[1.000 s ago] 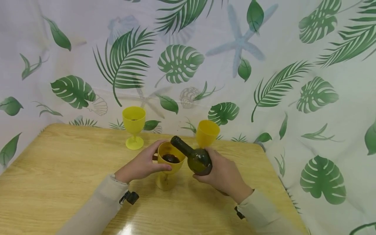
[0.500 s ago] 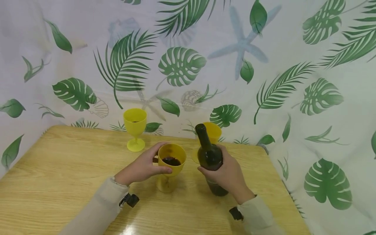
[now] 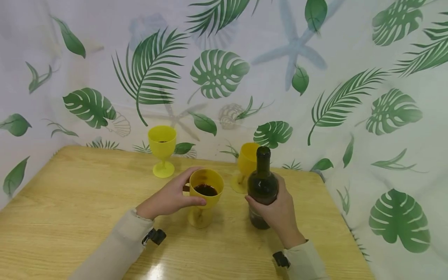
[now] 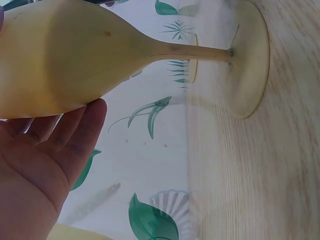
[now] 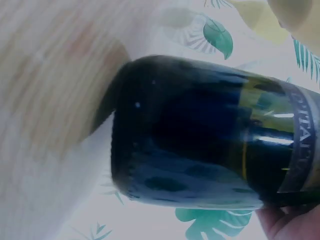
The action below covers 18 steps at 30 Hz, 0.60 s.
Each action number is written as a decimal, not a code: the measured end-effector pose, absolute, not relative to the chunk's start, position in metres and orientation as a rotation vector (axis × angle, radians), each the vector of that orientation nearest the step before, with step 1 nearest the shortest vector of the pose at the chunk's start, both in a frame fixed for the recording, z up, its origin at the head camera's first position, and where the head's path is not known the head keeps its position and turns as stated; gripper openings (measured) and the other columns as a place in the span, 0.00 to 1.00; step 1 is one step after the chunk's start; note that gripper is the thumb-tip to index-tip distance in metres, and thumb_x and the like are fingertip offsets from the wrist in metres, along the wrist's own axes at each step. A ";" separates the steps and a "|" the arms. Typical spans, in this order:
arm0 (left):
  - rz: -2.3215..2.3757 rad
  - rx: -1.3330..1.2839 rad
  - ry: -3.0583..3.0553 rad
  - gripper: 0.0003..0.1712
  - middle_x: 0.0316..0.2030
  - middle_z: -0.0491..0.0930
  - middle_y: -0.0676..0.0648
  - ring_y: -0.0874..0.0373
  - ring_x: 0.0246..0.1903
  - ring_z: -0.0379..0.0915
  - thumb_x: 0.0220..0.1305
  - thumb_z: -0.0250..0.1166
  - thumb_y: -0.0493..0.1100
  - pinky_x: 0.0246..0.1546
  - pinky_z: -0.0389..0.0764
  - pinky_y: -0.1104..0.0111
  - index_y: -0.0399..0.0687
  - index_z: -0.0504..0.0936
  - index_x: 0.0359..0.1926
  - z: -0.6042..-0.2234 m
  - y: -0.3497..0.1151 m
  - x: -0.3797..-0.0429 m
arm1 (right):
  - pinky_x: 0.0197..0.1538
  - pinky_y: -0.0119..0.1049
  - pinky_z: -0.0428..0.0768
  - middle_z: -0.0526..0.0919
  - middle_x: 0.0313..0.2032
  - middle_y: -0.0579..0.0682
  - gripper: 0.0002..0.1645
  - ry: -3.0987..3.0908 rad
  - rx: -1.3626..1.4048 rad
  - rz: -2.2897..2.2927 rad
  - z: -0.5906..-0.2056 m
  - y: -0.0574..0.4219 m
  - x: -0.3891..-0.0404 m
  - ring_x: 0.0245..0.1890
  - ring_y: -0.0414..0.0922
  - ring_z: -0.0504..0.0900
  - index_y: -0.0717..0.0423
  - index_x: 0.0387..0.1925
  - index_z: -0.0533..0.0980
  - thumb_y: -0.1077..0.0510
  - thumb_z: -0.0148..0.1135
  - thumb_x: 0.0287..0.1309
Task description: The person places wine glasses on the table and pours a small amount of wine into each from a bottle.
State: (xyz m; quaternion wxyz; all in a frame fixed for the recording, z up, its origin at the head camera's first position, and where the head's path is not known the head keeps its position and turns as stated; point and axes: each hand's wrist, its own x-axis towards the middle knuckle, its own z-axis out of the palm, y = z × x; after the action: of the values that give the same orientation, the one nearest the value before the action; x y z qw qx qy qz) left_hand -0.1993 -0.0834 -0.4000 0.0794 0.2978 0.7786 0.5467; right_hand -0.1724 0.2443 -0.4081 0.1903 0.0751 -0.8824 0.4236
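Observation:
A yellow plastic goblet [image 3: 214, 200] with dark liquid in its bowl stands upright on the wooden table. My left hand [image 3: 169, 199] holds it by the bowl, thumb along the near side and fingers round the left. The left wrist view shows the goblet's round foot [image 4: 250, 65] on the tabletop and the left fingers [image 4: 82, 135] against the bowl. To the right, my right hand [image 3: 280, 208] grips a dark green wine bottle [image 3: 262, 184] round its body. The bottle is upright, its neck pointing up; in the right wrist view its base [image 5: 130, 135] is close to the table.
Another yellow goblet [image 3: 162, 149], dark inside, stands at the back left of the table [image 3: 87, 202]. Behind the bottle is a third goblet [image 3: 246, 159], partly hidden by it. A leaf-print cloth [image 3: 217, 128] hangs along the table's back and right edges.
The bottle was tilted over the held goblet; my right hand has swung it upright, then carried it right. The left hand keeps its hold on the goblet.

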 end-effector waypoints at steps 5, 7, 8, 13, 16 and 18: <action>1.636 0.884 2.317 0.47 0.66 0.72 0.50 0.51 0.63 0.71 0.62 0.77 0.52 0.66 0.72 0.46 0.55 0.63 0.76 -0.396 -0.084 -0.199 | 0.59 0.57 0.77 0.81 0.60 0.55 0.53 -2.403 0.206 1.279 -0.410 0.252 -0.173 0.57 0.53 0.81 0.51 0.70 0.65 0.52 0.85 0.46; 1.643 0.888 2.313 0.46 0.66 0.72 0.49 0.50 0.63 0.71 0.62 0.77 0.52 0.66 0.72 0.46 0.55 0.63 0.76 -0.396 -0.084 -0.199 | 0.60 0.53 0.76 0.81 0.60 0.55 0.51 -2.378 0.187 1.305 -0.410 0.258 -0.174 0.57 0.51 0.80 0.52 0.70 0.65 0.54 0.84 0.47; 1.646 0.888 2.311 0.46 0.66 0.72 0.49 0.50 0.63 0.71 0.62 0.76 0.51 0.66 0.72 0.46 0.55 0.63 0.76 -0.396 -0.084 -0.200 | 0.60 0.50 0.75 0.82 0.60 0.55 0.51 -2.366 0.175 1.312 -0.410 0.260 -0.175 0.56 0.49 0.80 0.52 0.69 0.65 0.54 0.84 0.47; 1.651 0.879 2.300 0.47 0.67 0.72 0.49 0.50 0.64 0.70 0.62 0.77 0.51 0.66 0.71 0.45 0.55 0.63 0.76 -0.396 -0.084 -0.199 | 0.58 0.37 0.73 0.83 0.57 0.52 0.49 -2.334 0.156 1.346 -0.412 0.270 -0.174 0.53 0.41 0.79 0.53 0.68 0.66 0.58 0.84 0.47; 1.653 0.887 2.298 0.47 0.66 0.72 0.49 0.50 0.64 0.70 0.62 0.77 0.51 0.66 0.71 0.45 0.55 0.63 0.76 -0.398 -0.084 -0.200 | 0.57 0.33 0.73 0.84 0.56 0.51 0.49 -2.319 0.174 1.381 -0.414 0.275 -0.174 0.52 0.38 0.79 0.54 0.68 0.66 0.60 0.83 0.46; 1.655 0.899 2.298 0.46 0.66 0.72 0.49 0.51 0.63 0.71 0.62 0.77 0.51 0.66 0.72 0.46 0.55 0.63 0.76 -0.399 -0.084 -0.201 | 0.57 0.33 0.73 0.84 0.56 0.51 0.49 -2.313 0.184 1.392 -0.415 0.277 -0.175 0.52 0.37 0.79 0.54 0.68 0.66 0.61 0.83 0.46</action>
State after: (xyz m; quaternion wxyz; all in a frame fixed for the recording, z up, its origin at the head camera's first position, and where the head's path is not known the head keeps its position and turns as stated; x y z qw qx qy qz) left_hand -0.2008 -0.0840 -0.3986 0.0848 0.3014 0.7706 0.5551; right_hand -0.1748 0.2769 -0.4150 0.2163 0.0665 -0.8347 0.5021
